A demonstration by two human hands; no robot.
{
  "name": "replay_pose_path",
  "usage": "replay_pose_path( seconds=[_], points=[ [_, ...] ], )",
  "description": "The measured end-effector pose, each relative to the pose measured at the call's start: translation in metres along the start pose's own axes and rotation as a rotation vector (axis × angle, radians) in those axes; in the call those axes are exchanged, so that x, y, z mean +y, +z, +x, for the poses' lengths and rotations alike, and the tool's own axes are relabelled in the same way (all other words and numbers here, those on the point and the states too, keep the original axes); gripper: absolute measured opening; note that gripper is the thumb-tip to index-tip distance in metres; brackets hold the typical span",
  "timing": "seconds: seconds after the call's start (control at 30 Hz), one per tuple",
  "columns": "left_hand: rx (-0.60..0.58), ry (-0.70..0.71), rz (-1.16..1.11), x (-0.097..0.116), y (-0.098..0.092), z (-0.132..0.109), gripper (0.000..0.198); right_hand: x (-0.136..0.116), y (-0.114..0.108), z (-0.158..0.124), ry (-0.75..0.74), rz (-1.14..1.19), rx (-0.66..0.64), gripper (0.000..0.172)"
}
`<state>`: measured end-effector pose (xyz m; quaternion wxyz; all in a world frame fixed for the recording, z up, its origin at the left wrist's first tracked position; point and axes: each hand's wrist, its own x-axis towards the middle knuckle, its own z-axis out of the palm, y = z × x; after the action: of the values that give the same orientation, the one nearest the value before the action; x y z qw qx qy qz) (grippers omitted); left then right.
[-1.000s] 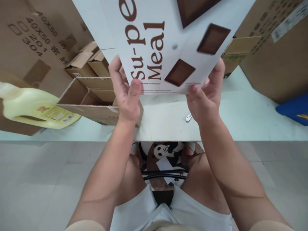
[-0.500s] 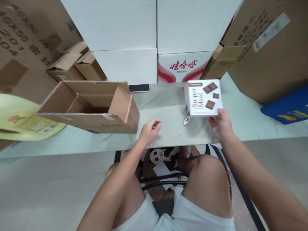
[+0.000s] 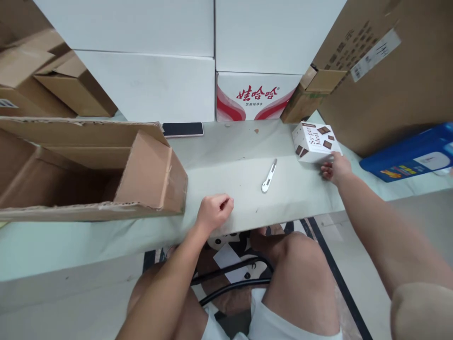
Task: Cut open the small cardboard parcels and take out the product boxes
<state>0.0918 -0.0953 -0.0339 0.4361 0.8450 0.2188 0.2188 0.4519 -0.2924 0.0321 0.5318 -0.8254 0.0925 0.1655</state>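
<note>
At the right of the table is a small white box (image 3: 315,150) printed "Super Meal" with brown chocolate squares. My right hand (image 3: 337,167) is at its near right corner, thumb against the edge and fingers curled in front and partly under it. My left hand (image 3: 214,212) rests in a loose fist at the table's front edge, with nothing visible in it. Between the hands lies a white box cutter (image 3: 269,175). Left of my left hand stands an open cardboard box (image 3: 150,174); what shows of its inside is dark.
A black phone (image 3: 183,129) lies at the back against stacked white cartons (image 3: 148,87). Small brown boxes (image 3: 79,87) stand at the back left, and another brown box (image 3: 306,101) at the back right. A blue bottle (image 3: 406,153) lies at the far right beside a large carton (image 3: 392,94).
My right hand has moved the white box right and down onto the table, uncovering the box cutter. My left fingers have closed into a fist. The view has shifted, bringing the open box nearer.
</note>
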Motion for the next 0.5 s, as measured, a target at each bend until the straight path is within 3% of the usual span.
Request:
replay_pose_path(
  seconds=[0.1, 0.5],
  points=[
    [-0.002, 0.035, 0.028, -0.005, 0.003, 0.005, 0.039, -0.013, 0.015, 0.006, 0.020, 0.055, 0.006, 0.008],
    [0.040, 0.173, 0.073, -0.015, 0.017, 0.019, 0.040, -0.051, 0.074, 0.068, -0.054, 0.201, 0.074, 0.009]
  ],
)
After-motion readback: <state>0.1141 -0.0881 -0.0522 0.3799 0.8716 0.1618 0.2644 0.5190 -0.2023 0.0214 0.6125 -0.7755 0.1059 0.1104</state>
